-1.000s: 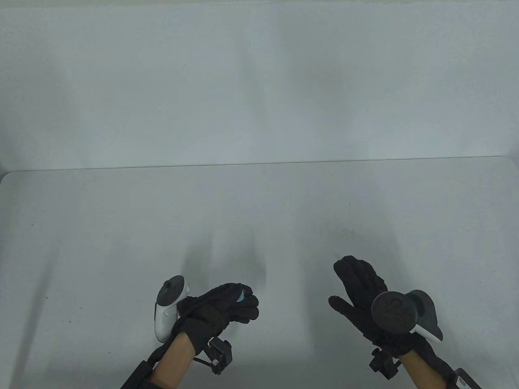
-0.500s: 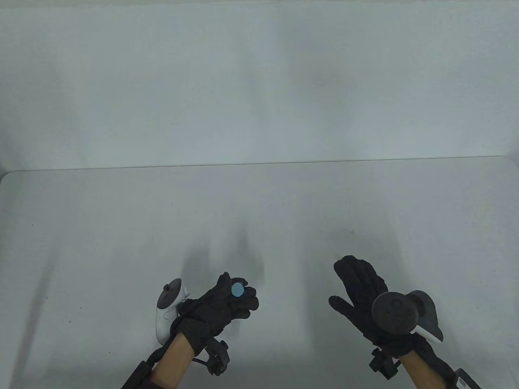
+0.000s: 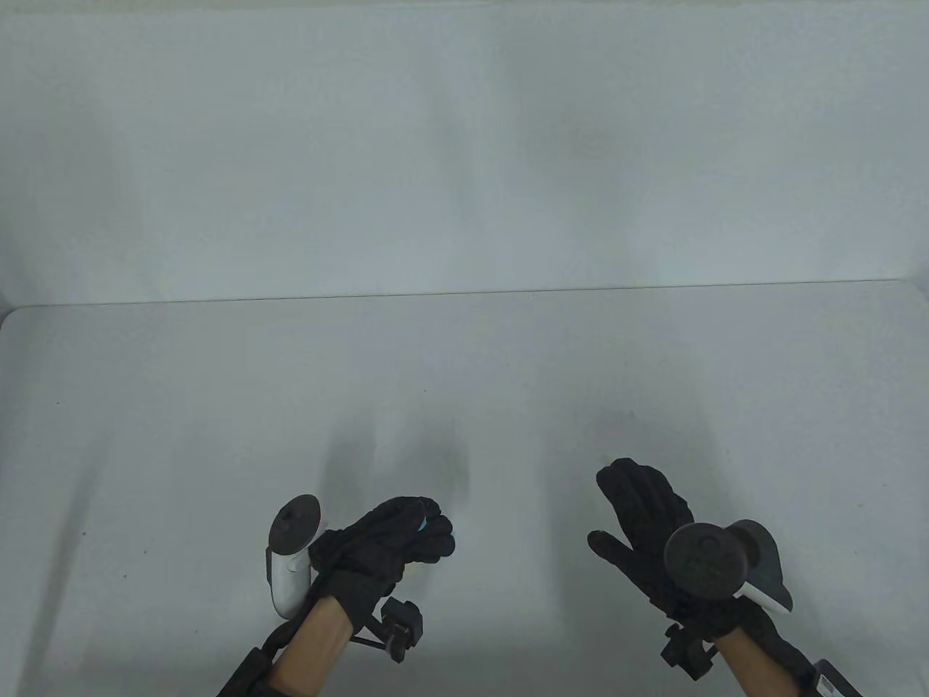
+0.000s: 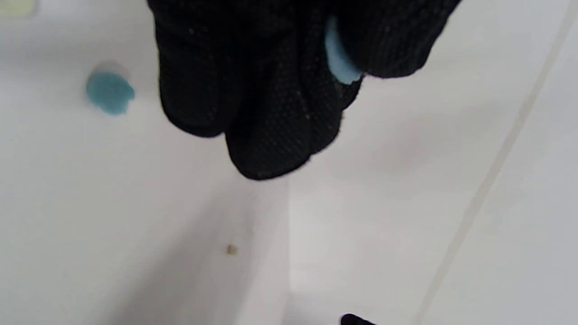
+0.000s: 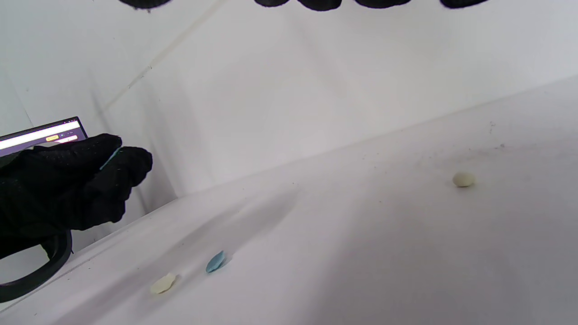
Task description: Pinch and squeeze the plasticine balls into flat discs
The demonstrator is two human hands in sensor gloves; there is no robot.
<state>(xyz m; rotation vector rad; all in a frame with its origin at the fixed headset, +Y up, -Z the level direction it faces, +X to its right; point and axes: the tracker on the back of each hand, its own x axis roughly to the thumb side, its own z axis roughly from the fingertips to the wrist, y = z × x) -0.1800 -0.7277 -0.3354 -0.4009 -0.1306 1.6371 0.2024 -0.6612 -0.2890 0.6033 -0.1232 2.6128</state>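
My left hand [image 3: 428, 524] hovers low over the table near the front edge and pinches a light blue plasticine piece [image 3: 422, 524] between thumb and fingers. In the left wrist view the piece [image 4: 339, 58] is a thin flat edge sticking out of the pinch. It also shows in the right wrist view [image 5: 110, 159]. My right hand [image 3: 606, 508] is open with its fingers spread, palm down, and holds nothing. A cream plasticine ball [image 5: 463, 179] sits on the table in the right wrist view.
A flattened blue disc [image 5: 216, 262] and a flattened cream disc [image 5: 163, 284] lie on the table below my left hand. The blue disc shows in the left wrist view [image 4: 109, 93]. A laptop screen [image 5: 43, 135] stands at the left. A white wall rises behind the table.
Half a second ago the blue disc lay face up on my left fingers with the thumb lifted. Now the thumb has closed over it again. The right hand has not moved.
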